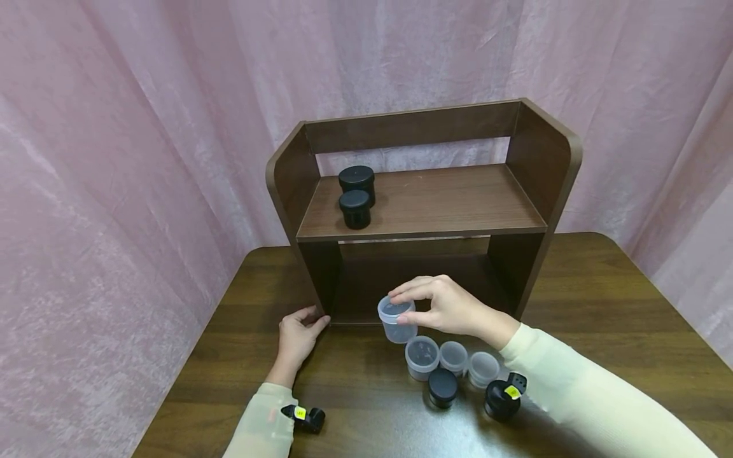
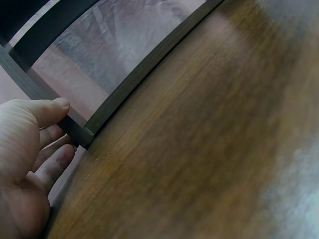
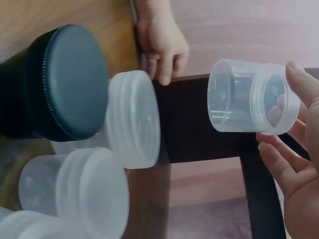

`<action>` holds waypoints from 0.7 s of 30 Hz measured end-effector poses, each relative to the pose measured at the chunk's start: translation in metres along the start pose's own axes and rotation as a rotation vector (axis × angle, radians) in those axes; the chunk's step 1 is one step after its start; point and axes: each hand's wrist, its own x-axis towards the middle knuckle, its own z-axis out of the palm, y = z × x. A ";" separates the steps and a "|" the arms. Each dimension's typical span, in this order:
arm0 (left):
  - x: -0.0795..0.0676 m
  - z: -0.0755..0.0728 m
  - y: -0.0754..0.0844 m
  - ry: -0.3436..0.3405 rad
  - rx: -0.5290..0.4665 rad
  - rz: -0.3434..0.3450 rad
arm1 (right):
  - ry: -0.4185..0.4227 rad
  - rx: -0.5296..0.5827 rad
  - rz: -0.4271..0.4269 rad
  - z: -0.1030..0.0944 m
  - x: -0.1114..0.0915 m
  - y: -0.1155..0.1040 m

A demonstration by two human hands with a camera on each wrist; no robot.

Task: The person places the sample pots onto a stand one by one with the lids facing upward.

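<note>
My right hand (image 1: pixel 452 308) holds a clear plastic jar (image 1: pixel 399 332) by its rim, thumb on one side and fingers on the other. In the right wrist view the jar (image 3: pixel 237 97) is see-through and looks empty, raised in front of the shelf's lower opening. At the lower left corner of the brown wooden shelf (image 1: pixel 452 197), my left hand (image 1: pixel 296 337) grips the foot of the side panel. The left wrist view has that thumb in front of the panel (image 2: pixel 77 132) and the other fingers behind it.
Three translucent jars (image 1: pixel 422 356) stand close together on the table (image 1: pixel 355 388), with a black-lidded jar (image 1: pixel 443 387) just in front. Two black jars (image 1: pixel 357 213) sit one behind the other at the left of the upper shelf. A pink curtain (image 1: pixel 172 159) hangs behind.
</note>
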 end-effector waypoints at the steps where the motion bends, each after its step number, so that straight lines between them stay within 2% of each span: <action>1: 0.000 0.000 0.000 0.000 -0.001 0.001 | 0.014 0.005 -0.006 -0.002 0.000 -0.001; 21: 0.000 0.000 0.001 0.003 -0.003 0.006 | 0.187 0.067 -0.076 -0.047 -0.001 -0.022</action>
